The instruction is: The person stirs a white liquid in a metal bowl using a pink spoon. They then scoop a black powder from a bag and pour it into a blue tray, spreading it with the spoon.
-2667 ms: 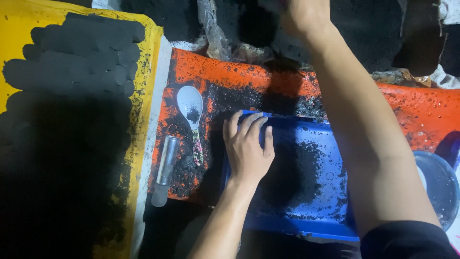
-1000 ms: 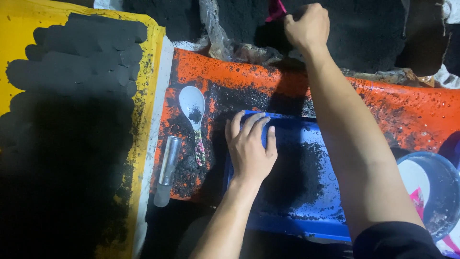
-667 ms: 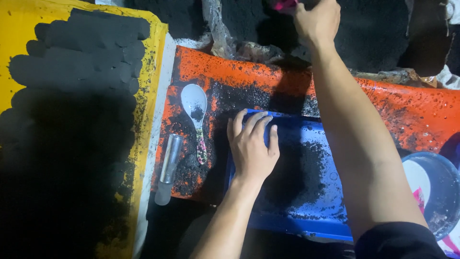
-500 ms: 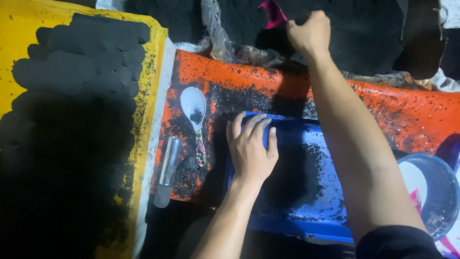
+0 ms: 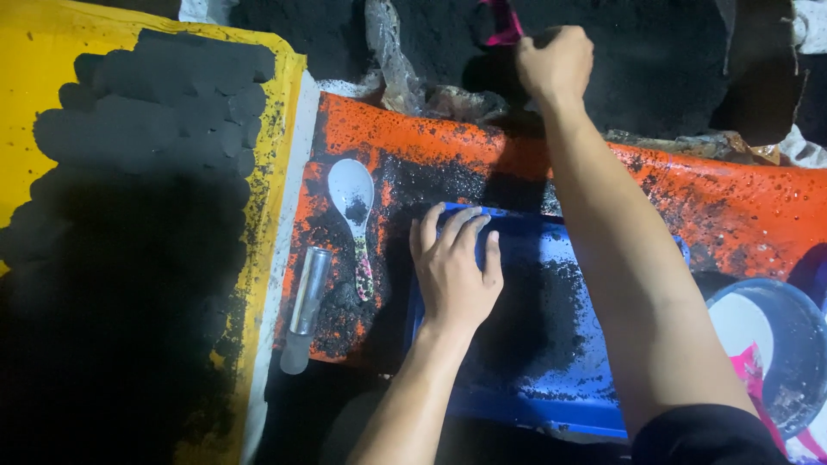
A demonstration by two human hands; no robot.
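My left hand [image 5: 454, 269] lies flat, fingers apart, on the near-left part of a blue tray [image 5: 551, 379] dusted with black powder. My right hand [image 5: 556, 65] reaches far forward over a heap of black powder [image 5: 655, 60] and is closed around a pink tool handle [image 5: 506, 24]; the rest of the tool is hidden. A white spoon [image 5: 351, 202] with a patterned handle lies on the orange sheet [image 5: 741, 207] left of the tray. A metal tube [image 5: 307, 297] lies beside the spoon.
A yellow board [image 5: 34, 69] at the left carries several black cylindrical pieces [image 5: 155, 95]. A round blue-and-white basin [image 5: 771, 340] stands at the right edge. Crumpled plastic [image 5: 405, 77] sits at the back of the orange sheet.
My right hand has shifted about at the back over the powder heap, and the pink handle now shows in its grip. My left hand stays flat on the blue tray.
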